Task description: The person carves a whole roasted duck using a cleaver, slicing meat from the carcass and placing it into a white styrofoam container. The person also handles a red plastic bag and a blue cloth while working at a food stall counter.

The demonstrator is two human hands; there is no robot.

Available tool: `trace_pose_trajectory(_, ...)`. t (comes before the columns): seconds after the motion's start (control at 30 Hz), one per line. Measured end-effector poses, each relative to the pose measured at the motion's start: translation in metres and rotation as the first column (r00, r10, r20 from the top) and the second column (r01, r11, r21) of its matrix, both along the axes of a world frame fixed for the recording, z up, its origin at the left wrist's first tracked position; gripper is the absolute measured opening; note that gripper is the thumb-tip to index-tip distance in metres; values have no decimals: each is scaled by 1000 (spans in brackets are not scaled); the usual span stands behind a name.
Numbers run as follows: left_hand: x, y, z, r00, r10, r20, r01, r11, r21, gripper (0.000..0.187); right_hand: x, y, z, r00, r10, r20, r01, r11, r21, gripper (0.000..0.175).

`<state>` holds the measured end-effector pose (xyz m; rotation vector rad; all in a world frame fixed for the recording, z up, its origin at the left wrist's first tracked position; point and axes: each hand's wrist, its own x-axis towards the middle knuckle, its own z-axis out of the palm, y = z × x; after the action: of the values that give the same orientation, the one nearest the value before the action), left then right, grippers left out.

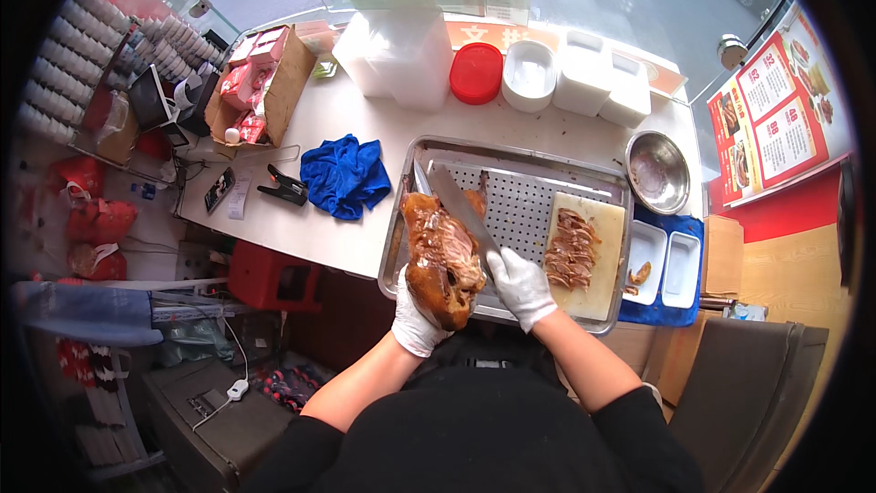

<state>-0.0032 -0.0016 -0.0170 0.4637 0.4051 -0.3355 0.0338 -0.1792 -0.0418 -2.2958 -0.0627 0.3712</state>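
In my gloved left hand (415, 318) rests a roasted bird (438, 253), browned on the outside, with pale meat laid bare on its right side. My right hand (521, 287), also in a white glove, grips a broad knife (462, 202) whose blade lies along the bird's upper right side. Both are over a perforated steel tray (523, 202). Another blade tip (421, 177) shows beyond the bird. At the tray's right, sliced meat (572, 248) lies in a row on a cream cutting board (608, 233). Part of another browned piece (475, 201) shows behind the knife.
A steel bowl (657, 172) and white trays (681, 270), one holding scraps, stand right. A blue cloth (345, 177), black stapler-like tool (282, 186), phone (220, 190) and cardboard box (284, 85) lie left. White containers (582, 72) and a red lid (475, 73) line the back.
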Motion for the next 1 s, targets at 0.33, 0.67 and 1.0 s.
trace_pose_trajectory(0.33,8,3,9,998,32,61,-32,999,3,46,-9,-14,-2,970,111,-214,-105,994,38,45)
trace_pose_trajectory(0.67,-2,2,-6,999,-27,19,28,1000,-11,52,42,13,14,996,90,-19,-90,996,21,67)
trace_pose_trajectory(1.0,-1,-13,-4,918,-261,298,44,815,578,45,40,-9,20,918,60,-392,132,885,446,64)
